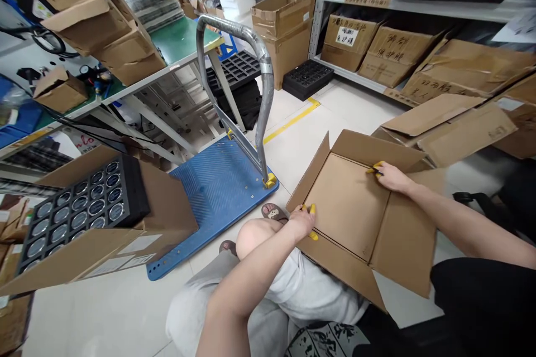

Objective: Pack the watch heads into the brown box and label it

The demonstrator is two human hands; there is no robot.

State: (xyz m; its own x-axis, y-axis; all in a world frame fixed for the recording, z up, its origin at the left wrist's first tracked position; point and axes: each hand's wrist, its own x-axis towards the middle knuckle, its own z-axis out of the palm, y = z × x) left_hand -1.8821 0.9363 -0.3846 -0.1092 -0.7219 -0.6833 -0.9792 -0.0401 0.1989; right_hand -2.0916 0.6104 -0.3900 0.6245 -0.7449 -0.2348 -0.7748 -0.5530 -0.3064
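Observation:
An open cardboard box [402, 234] stands in front of my knees with its flaps spread outward. A flat cardboard sheet [347, 195] lies inside it. My left hand [304, 220], with yellow covers on some fingertips, is at the box's near left edge, its fingers bent over the sheet's corner. My right hand [389, 175], also with yellow fingertips, reaches over the far right side, its fingers drawn together at the sheet's edge. Whether either hand grips the sheet is too small to tell.
A blue platform cart [221, 178] with a grey handle [266, 67] stands ahead. At left, a carton [167, 201] holds black trays of round parts [79, 201]. A green workbench [180, 39] and shelves [419, 5] with boxes stand behind.

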